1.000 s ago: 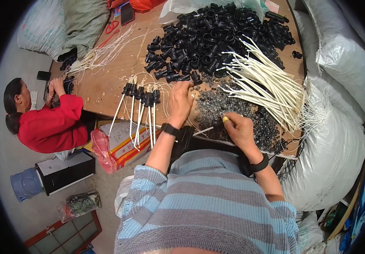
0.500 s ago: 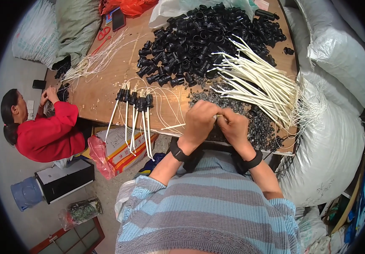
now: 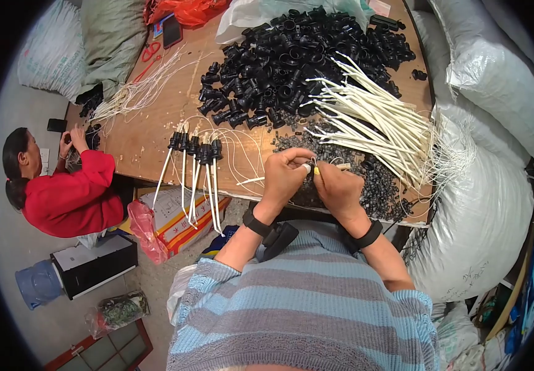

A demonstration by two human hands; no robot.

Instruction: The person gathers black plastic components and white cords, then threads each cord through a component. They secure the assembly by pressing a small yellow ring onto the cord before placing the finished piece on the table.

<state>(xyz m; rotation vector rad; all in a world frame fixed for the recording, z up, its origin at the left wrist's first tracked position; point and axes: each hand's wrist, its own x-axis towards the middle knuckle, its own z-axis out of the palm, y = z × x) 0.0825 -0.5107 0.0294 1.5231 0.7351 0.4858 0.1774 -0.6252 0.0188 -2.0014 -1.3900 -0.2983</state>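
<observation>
Far to the left of the grip, a person in a red top (image 3: pixel 72 198) sits at the table's (image 3: pixel 155 139) end, both hands raised by a loose bundle of pale wires (image 3: pixel 134 93). Nearer, still left of the grip, five finished black sockets (image 3: pixel 196 147) lie in a row at the table edge, their white leads hanging over it. The left hand (image 3: pixel 284 176) and right hand (image 3: pixel 335 188) meet just in front of the chest, fingertips touching. The two hands' grip is closed on one white wire (image 3: pixel 261 180), whose free end sticks out to the left; a small part seems pinched between the fingertips, too hidden to tell. Under the grip lies a heap of small dark pieces (image 3: pixel 372 185). Beyond it sits one large pile of black sockets (image 3: pixel 298 59), too many to count. To its right fans one sheaf of white wires (image 3: pixel 378 123), and further right a big white sack (image 3: pixel 483 216).
</observation>
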